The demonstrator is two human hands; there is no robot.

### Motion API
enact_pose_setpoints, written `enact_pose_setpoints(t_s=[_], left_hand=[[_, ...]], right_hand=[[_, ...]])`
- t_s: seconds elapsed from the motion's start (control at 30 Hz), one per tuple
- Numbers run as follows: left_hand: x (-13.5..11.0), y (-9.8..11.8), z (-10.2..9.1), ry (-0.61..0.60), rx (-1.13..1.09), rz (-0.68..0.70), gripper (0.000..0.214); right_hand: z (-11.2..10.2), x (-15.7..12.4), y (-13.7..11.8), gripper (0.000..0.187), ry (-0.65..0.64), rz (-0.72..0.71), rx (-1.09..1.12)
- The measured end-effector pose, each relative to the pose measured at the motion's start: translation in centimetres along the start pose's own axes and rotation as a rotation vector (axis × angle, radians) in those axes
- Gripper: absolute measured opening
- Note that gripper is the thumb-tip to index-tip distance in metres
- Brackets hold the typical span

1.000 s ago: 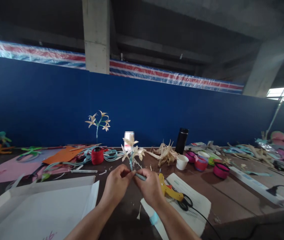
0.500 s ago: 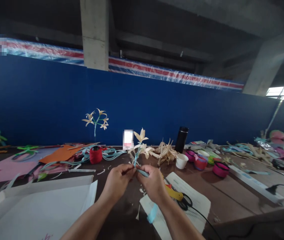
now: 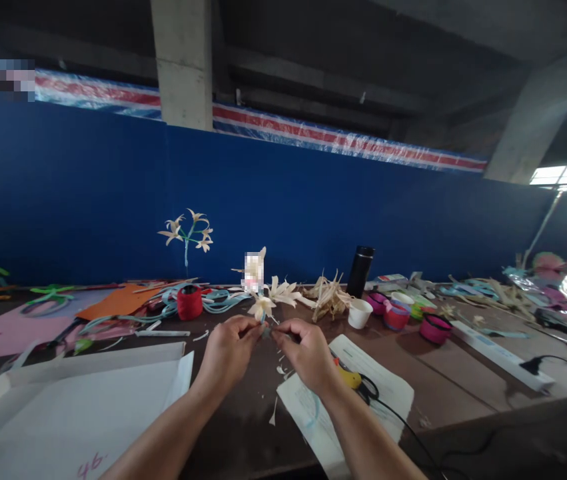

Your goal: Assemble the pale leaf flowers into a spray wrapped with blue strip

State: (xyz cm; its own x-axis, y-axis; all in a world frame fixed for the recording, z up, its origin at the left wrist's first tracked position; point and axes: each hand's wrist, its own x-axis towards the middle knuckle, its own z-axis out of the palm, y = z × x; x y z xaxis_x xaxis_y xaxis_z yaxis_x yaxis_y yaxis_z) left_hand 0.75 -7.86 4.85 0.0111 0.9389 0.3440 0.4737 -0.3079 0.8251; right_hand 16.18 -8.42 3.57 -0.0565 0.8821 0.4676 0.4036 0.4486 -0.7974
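Note:
My left hand [image 3: 227, 350] and my right hand [image 3: 306, 350] meet above the brown table [image 3: 463, 380]. Both pinch the thin blue-wrapped stem of a small sprig of cream paper flowers [image 3: 273, 297], which tips away from me. A light blue strip [image 3: 313, 415] hangs below my right hand. A yellow glue gun [image 3: 347, 377] lies just right of my right hand on a white sheet [image 3: 388, 390].
A white folder [image 3: 73, 413] lies at the near left. A red thread spool [image 3: 189, 302], blue strips, a black flask [image 3: 360, 271], a white cup [image 3: 360, 313] and pink tape rolls [image 3: 436, 329] crowd the table's back. A finished flower sprig [image 3: 187, 233] stands against the blue wall. A power strip [image 3: 500, 357] lies right.
The flower sprig has tipped from upright to leaning forward and lower between my fingers. The blue strip under my right hand has swung. My view has dropped slightly.

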Motion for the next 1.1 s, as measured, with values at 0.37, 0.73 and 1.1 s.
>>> enact_pose_setpoints(t_s=[0.37, 0.73, 1.1], left_hand=[[-0.1, 0.3, -0.6, -0.014, 0.032, -0.001, 0.026], [-0.3, 0.5, -0.9, -0.017, 0.026, -0.011, 0.024], [-0.4, 0.8, -0.8, -0.001, 0.075, -0.009, 0.026]], right_hand=[[-0.2, -0.2, -0.8, 0.014, 0.02, -0.022, -0.097], [0.1, -0.7, -1.1, 0.019, 0.004, 0.0, -0.051], [0.2, -0.9, -1.2, 0.014, 0.034, 0.008, -0.086]])
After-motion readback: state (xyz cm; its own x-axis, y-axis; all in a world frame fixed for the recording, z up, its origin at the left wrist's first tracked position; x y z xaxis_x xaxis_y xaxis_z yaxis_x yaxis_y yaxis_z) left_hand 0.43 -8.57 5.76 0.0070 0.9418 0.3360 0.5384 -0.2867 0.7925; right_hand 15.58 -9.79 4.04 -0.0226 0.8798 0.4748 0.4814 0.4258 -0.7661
